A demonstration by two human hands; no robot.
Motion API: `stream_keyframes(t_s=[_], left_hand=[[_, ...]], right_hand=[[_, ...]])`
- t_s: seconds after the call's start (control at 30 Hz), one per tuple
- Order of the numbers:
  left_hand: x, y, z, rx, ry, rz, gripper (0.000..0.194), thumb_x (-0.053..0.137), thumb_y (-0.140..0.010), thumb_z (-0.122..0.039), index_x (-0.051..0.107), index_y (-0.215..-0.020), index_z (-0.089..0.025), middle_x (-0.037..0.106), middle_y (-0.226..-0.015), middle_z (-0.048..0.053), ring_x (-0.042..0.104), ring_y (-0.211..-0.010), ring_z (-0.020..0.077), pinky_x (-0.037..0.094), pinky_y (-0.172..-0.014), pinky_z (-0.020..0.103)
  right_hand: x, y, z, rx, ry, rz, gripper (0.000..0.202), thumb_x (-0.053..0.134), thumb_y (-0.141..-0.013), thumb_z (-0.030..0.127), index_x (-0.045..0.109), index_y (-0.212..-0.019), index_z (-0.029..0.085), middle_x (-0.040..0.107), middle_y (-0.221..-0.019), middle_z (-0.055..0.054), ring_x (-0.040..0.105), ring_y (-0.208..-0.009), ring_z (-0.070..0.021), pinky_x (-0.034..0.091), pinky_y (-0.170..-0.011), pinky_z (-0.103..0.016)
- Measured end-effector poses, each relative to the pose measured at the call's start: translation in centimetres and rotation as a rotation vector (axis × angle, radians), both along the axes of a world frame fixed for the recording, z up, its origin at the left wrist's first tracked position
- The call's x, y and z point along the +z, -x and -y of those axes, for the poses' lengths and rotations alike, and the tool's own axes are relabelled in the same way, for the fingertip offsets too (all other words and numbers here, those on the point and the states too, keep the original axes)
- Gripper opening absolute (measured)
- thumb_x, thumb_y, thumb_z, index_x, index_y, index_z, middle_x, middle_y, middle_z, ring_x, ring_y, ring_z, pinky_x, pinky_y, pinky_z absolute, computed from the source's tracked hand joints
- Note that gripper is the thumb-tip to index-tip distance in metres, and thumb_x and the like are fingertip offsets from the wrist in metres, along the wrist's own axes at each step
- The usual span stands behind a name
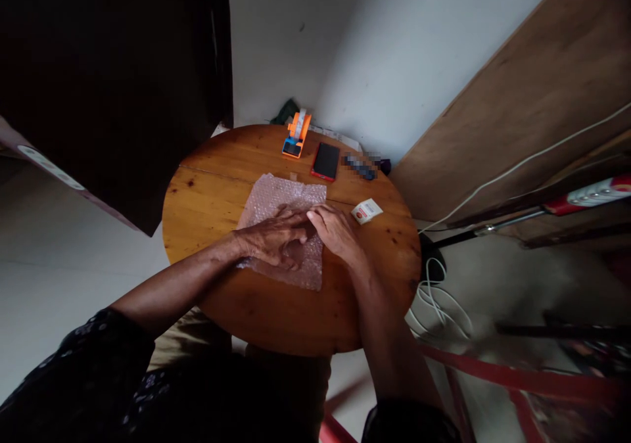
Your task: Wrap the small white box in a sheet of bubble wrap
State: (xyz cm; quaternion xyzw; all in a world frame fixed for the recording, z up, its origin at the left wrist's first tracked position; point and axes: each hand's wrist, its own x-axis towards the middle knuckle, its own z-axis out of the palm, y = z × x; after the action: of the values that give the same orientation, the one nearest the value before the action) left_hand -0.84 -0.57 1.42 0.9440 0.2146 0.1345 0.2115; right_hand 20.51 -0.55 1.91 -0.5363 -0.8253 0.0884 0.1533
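Note:
A sheet of clear bubble wrap [276, 196] lies on the round wooden table [276, 318]. My left hand [271, 236] rests across its middle, palm down and fingers spread. From the right, my right hand [335, 229] reaches over the wrap's right edge, its fingers stretched toward the left fingertips. The two hands almost meet there, and the right fingers are partly hidden. Between them the wrap looks darker; whether something lies under or inside it I cannot tell.
Toward the back stand an orange tape dispenser [297, 134], a red-edged phone [326, 161] and a blurred dark item [359, 166]. Right of the wrap sits a small white box [367, 211]. A white cable [436, 298] coils beside the table, near a red frame [493, 371].

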Motion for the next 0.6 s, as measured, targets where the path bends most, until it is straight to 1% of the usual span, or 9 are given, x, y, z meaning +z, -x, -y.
stream_keyframes(t_s=[0.03,0.1,0.2,0.27,0.33,0.4,0.5,0.57,0.6], left_hand=[[0.0,0.2,-0.1,0.015,-0.006,-0.008,0.049,0.078,-0.074,-0.042,0.063,-0.116,-0.021,0.043,-0.153,0.013,0.029,-0.148,0.0382,0.012,-0.123,0.063],[0.0,0.3,-0.1,0.035,-0.014,-0.024,0.054,0.075,-0.077,-0.038,0.06,-0.127,-0.022,0.041,-0.155,0.013,0.031,-0.147,0.038,0.013,-0.123,0.062],[-0.2,0.1,0.0,0.005,-0.019,-0.009,0.062,0.07,-0.081,-0.037,0.054,-0.139,-0.023,0.041,-0.156,0.013,0.034,-0.146,0.0364,0.016,-0.123,0.06],[-0.4,-0.2,0.1,-0.023,-0.022,0.03,0.068,0.07,-0.082,-0.043,0.05,-0.144,-0.023,0.038,-0.159,0.013,0.033,-0.147,0.0359,0.018,-0.123,0.058],[-0.6,-0.5,0.2,-0.023,-0.021,0.043,0.074,0.07,-0.083,-0.051,0.048,-0.148,-0.023,0.033,-0.162,0.014,0.03,-0.15,0.0369,0.017,-0.124,0.059],[-0.8,-0.7,0.4,-0.007,-0.01,0.005,0.079,0.065,-0.086,-0.06,0.043,-0.152,-0.022,0.027,-0.165,0.017,0.024,-0.152,0.0388,0.013,-0.124,0.062],[-1.2,-0.8,0.5,0.014,0.005,-0.09,0.085,0.062,-0.087,-0.067,0.038,-0.155,-0.022,0.019,-0.167,0.018,0.013,-0.155,0.0402,0.006,-0.123,0.066],[-1.4,-0.8,0.6,0.022,-0.001,-0.121,0.086,0.062,-0.086,-0.07,0.039,-0.154,-0.023,0.018,-0.168,0.017,0.009,-0.156,0.0398,0.004,-0.123,0.065],[-1.4,-0.8,0.6,0.024,-0.007,-0.126,0.086,0.062,-0.085,-0.07,0.04,-0.154,-0.024,0.019,-0.167,0.017,0.009,-0.156,0.0394,0.004,-0.123,0.065]], right_hand=[[0.1,-0.2,0.0,-0.016,-0.01,0.033,0.037,0.035,-0.105,0.032,0.069,-0.103,0.016,0.072,-0.115,-0.012,0.065,-0.108,-0.022,0.045,-0.098,-0.034],[0.2,-0.4,0.1,-0.051,-0.031,0.081,0.033,0.041,-0.103,0.031,0.07,-0.106,0.015,0.071,-0.119,-0.012,0.064,-0.11,-0.0236,0.044,-0.098,-0.035],[0.0,-0.6,0.2,-0.086,-0.052,0.106,0.03,0.046,-0.1,0.029,0.069,-0.112,0.014,0.069,-0.127,-0.013,0.062,-0.115,-0.0269,0.044,-0.1,-0.038],[-0.2,-0.7,0.2,-0.087,-0.064,0.11,0.028,0.048,-0.098,0.027,0.069,-0.114,0.016,0.068,-0.129,-0.012,0.061,-0.118,-0.028,0.044,-0.102,-0.041],[-0.4,-0.8,0.1,-0.083,-0.07,0.104,0.029,0.047,-0.097,0.024,0.069,-0.114,0.018,0.069,-0.127,-0.011,0.061,-0.117,-0.0277,0.044,-0.102,-0.041],[-0.4,-0.9,0.0,-0.085,-0.073,0.088,0.03,0.046,-0.096,0.022,0.069,-0.116,0.018,0.07,-0.123,-0.011,0.062,-0.114,-0.0272,0.045,-0.1,-0.04],[-0.1,-1.1,-0.1,-0.096,-0.101,0.048,0.03,0.046,-0.096,0.023,0.069,-0.114,0.018,0.072,-0.116,-0.011,0.063,-0.109,-0.0271,0.046,-0.098,-0.04],[0.3,-1.4,-0.1,-0.126,-0.155,0.016,0.028,0.047,-0.095,0.025,0.069,-0.111,0.02,0.071,-0.117,-0.011,0.062,-0.111,-0.0277,0.045,-0.099,-0.041],[0.5,-1.7,-0.1,-0.168,-0.19,0.006,0.027,0.047,-0.095,0.026,0.069,-0.11,0.02,0.07,-0.12,-0.011,0.061,-0.113,-0.0287,0.044,-0.1,-0.043]])
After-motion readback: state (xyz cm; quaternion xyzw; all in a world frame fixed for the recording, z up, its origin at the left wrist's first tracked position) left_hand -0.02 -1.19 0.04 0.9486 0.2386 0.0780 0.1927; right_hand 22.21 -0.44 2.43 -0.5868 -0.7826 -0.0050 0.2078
